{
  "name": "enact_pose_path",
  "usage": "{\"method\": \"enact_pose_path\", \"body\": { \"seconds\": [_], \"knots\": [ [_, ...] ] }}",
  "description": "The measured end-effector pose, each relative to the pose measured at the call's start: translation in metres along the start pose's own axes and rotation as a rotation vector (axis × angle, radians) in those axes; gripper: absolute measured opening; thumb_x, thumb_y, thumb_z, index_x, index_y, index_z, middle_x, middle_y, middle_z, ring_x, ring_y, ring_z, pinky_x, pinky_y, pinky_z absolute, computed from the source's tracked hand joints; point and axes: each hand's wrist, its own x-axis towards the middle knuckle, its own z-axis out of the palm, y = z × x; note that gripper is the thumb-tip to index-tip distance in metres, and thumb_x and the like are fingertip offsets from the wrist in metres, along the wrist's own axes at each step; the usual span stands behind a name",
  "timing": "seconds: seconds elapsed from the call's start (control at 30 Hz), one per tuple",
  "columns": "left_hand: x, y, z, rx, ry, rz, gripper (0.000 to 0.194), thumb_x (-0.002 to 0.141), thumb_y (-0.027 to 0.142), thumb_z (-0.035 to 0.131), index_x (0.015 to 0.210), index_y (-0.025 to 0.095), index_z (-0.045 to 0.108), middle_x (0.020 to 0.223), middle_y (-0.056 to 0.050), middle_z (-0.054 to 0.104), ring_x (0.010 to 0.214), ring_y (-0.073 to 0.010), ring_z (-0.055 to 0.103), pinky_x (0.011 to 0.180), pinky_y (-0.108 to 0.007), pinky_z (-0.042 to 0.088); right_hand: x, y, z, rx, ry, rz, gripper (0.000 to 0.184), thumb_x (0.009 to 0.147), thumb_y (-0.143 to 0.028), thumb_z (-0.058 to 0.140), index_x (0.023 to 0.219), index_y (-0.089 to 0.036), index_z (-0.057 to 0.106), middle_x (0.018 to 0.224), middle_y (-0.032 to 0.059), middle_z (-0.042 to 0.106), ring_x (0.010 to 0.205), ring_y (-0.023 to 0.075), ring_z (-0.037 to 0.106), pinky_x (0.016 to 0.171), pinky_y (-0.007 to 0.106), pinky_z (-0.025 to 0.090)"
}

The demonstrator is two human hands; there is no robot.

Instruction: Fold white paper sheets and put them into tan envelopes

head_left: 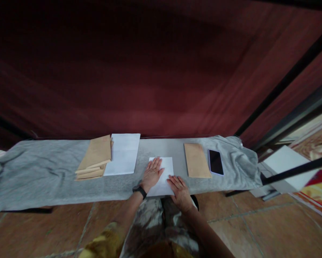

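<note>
A white sheet of paper lies on the grey cloth at the front middle, its near end at the cloth's front edge. My left hand, with a dark watch on the wrist, rests flat on the paper's left part, fingers stretched away from me. On its right side lies my right hand, fingers extended and pointing to the upper left, their tips on the paper. Neither hand grips anything. Whether the sheet is folded I cannot tell.
Left of the hands are larger white paper and a stack of brown envelopes. One brown envelope and a phone lie to the right. The grey cloth covers a narrow bench before a dark red panel.
</note>
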Motion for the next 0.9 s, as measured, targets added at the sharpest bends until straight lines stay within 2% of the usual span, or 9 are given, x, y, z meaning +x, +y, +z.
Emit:
{"method": "enact_pose_path", "body": {
  "seconds": [0.17,0.27,0.33,0.43,0.5,0.6,0.77,0.9],
  "knots": [
    [-0.045,-0.036,-0.01,-0.044,0.015,-0.024,0.053,0.101,0.03,0.037,0.153,0.02,0.043,0.161,-0.007,0.04,0.152,-0.0212,0.031,0.126,-0.045,0.023,-0.002,0.0,0.0,0.015,-0.003,0.0,0.067,0.081,-0.014,0.055,0.148,-0.019,0.051,0.158,0.0071,0.045,0.145,0.024,0.04,0.125,0.046,0.025],
    [-0.076,-0.054,-0.016,-0.147,-0.002,0.013,0.055,0.096,0.015,0.036,0.148,0.021,0.049,0.156,-0.005,0.048,0.148,-0.017,0.038,0.125,-0.042,0.03,-0.002,0.0,0.002,0.052,0.045,0.004,0.067,0.079,-0.012,0.056,0.146,-0.02,0.053,0.155,0.0077,0.049,0.144,0.0234,0.042,0.123,0.046,0.027],
    [-0.093,-0.06,-0.018,-0.224,0.005,0.034,0.062,0.087,0.006,0.038,0.146,0.023,0.052,0.154,-0.003,0.051,0.147,-0.0158,0.04,0.124,-0.043,0.032,0.0,0.001,0.002,0.099,0.096,0.015,0.066,0.078,-0.009,0.057,0.143,-0.021,0.056,0.151,0.0075,0.055,0.14,0.0229,0.047,0.121,0.046,0.031],
    [-0.107,-0.06,-0.017,-0.338,0.035,0.047,0.063,0.082,0.006,0.046,0.141,0.025,0.057,0.151,-0.004,0.055,0.145,-0.0203,0.043,0.123,-0.05,0.033,0.007,0.003,0.0,0.187,0.164,0.053,0.056,0.08,-0.007,0.055,0.133,-0.023,0.064,0.137,0.0075,0.066,0.129,0.0232,0.057,0.115,0.046,0.04],
    [-0.108,-0.056,-0.014,-0.405,0.088,0.026,0.052,0.085,0.014,0.054,0.135,0.025,0.062,0.145,-0.006,0.06,0.14,-0.0244,0.05,0.12,-0.054,0.036,0.013,0.004,-0.003,0.244,0.184,0.092,0.045,0.085,-0.009,0.054,0.125,-0.024,0.069,0.124,0.0071,0.072,0.118,0.0234,0.063,0.109,0.044,0.046],
    [-0.096,-0.049,-0.012,-0.459,0.199,-0.041,0.031,0.089,0.024,0.061,0.119,0.024,0.07,0.13,-0.008,0.07,0.125,-0.0255,0.062,0.111,-0.05,0.047,0.021,0.005,-0.008,0.318,0.205,0.117,0.032,0.096,-0.019,0.049,0.118,-0.026,0.072,0.113,0.0056,0.076,0.107,0.0225,0.068,0.099,0.039,0.053],
    [-0.066,-0.041,-0.016,-0.275,0.237,-0.188,0.013,0.087,0.027,0.066,0.096,0.021,0.073,0.11,-0.008,0.074,0.107,-0.0248,0.067,0.097,-0.042,0.053,0.032,0.006,-0.009,0.257,0.273,0.198,0.031,0.102,-0.033,0.044,0.105,-0.023,0.073,0.099,0.0057,0.077,0.094,0.0213,0.072,0.086,0.033,0.056],
    [-0.054,-0.035,-0.017,-0.216,0.242,-0.229,0.018,0.091,0.029,0.059,0.078,0.02,0.069,0.1,-0.008,0.072,0.101,-0.0242,0.066,0.098,-0.042,0.051,0.038,0.01,-0.006,0.165,0.299,0.267,0.029,0.102,-0.034,0.045,0.1,-0.02,0.07,0.092,0.0064,0.076,0.091,0.0223,0.071,0.087,0.034,0.053]
  ]
}}
